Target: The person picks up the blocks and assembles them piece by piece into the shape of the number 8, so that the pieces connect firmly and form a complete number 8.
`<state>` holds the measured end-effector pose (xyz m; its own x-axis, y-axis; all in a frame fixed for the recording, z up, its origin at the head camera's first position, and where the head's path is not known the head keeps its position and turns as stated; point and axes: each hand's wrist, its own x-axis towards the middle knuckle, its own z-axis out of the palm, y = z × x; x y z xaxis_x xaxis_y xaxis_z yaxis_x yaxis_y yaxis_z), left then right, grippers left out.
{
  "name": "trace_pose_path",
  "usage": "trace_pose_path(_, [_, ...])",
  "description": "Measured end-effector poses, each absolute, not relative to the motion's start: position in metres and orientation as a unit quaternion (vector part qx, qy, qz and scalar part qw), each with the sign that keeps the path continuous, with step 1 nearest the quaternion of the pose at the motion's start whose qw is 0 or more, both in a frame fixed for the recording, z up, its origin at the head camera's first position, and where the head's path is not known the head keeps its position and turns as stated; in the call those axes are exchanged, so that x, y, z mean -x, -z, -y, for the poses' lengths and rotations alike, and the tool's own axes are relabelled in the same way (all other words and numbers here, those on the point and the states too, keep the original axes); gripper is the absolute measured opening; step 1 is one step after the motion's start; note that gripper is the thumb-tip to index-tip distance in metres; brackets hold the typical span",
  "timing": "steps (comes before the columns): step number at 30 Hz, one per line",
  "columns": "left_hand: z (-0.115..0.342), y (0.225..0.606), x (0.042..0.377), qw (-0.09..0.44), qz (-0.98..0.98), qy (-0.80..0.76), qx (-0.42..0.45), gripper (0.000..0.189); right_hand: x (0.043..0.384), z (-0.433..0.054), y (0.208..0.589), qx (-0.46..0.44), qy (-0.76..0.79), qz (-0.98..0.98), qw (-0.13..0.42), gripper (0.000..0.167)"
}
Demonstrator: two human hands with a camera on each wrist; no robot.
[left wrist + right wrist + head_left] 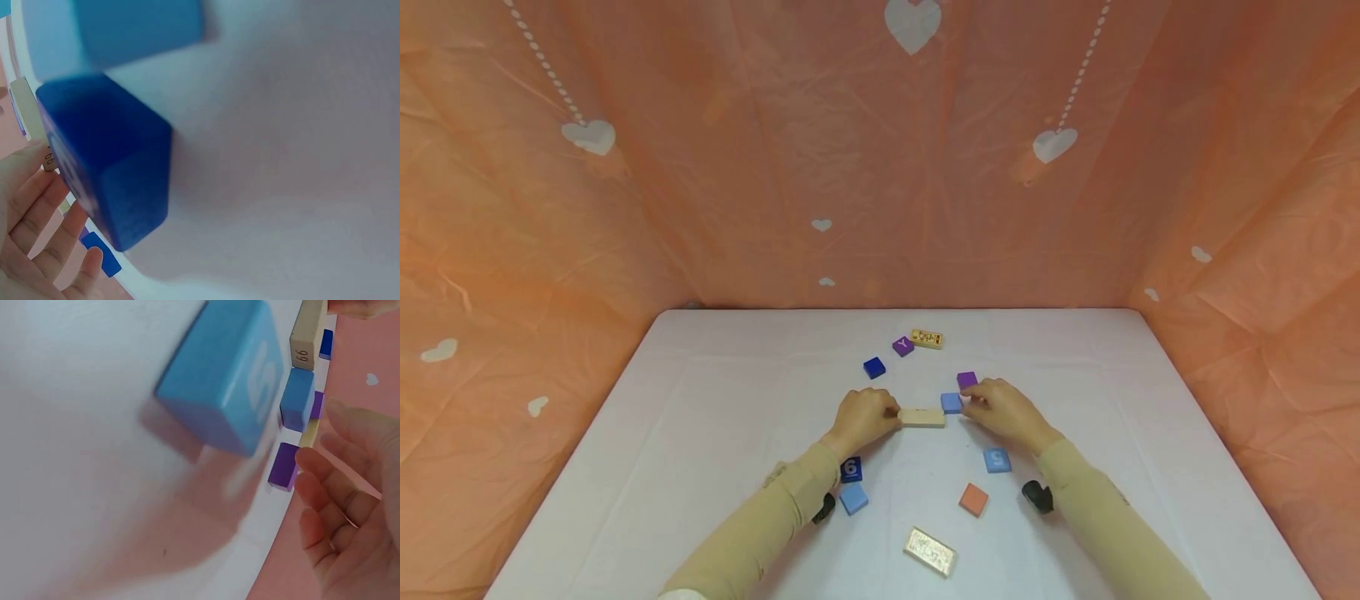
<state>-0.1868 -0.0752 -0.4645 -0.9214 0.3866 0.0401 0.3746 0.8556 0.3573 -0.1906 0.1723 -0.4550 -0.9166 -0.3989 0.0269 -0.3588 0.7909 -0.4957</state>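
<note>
On the white table (737,375): wooden block (921,419) pinched at one end, close neighbours at risk

At the left of the work, we find the left sleeve (752,517) alongside a dark blue numbered block (851,469); we judge that a dropped wrist could knock it askew. Next along, the left hand (867,418) pinches the wooden block by its left end, near the middle of the table. Held from that end alone, it could swivel, in our opinion. Its right end sits against, or just beside, a light blue block (951,403); we cannot tell which. Any rightward push could therefore shunt that piece. Further right, the right hand (1006,412) grasps nothing, its fingers spread and slightly bent. A hasty grab could disturb the purple block (967,380) near its fingertips.

On the views: the left-wrist camera reveals a printed number (49,159) on the wooden block's end, which we cannot read from the head camera. The right-wrist camera shows a gap between the right thumb and the light blue block, where the head view runs hand and block together. Only the head view records the orange block (973,500) and the front gold bar (930,551).
</note>
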Motion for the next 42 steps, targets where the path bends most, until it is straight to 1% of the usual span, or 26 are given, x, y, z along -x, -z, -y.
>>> trace_pose_path(11, [0.076,0.467,0.186,0.017,-0.964,-0.18,-0.195,0.022,0.169,-0.197,0.447,0.209,0.256,-0.937,0.109,0.036])
trace_pose_path(17, [0.076,0.466,0.185,0.018,-0.964,-0.181,-0.193,0.022,0.157,-0.211,0.446,0.229,0.254,-0.933,0.115,0.04])
trace_pose_path(24, [0.077,0.468,0.185,0.017,-0.962,-0.188,-0.199,0.022,0.145,-0.22,0.448,0.231,0.252,-0.929,0.139,0.039])
trace_pose_path(31, [0.079,0.468,0.185,0.005,-0.962,-0.184,-0.201,0.021,0.14,-0.226,0.453,0.237,0.255,-0.928,0.132,0.034])
trace_pose_path(36, [0.078,0.467,0.186,0.011,-0.961,-0.187,-0.203,0.021,0.137,-0.228,0.457,0.218,0.259,-0.931,0.138,0.03])
trace_pose_path(42, [0.077,0.465,0.186,0.017,-0.961,-0.192,-0.198,0.022,0.137,-0.228,0.461,0.21,0.257,-0.934,0.129,0.025])
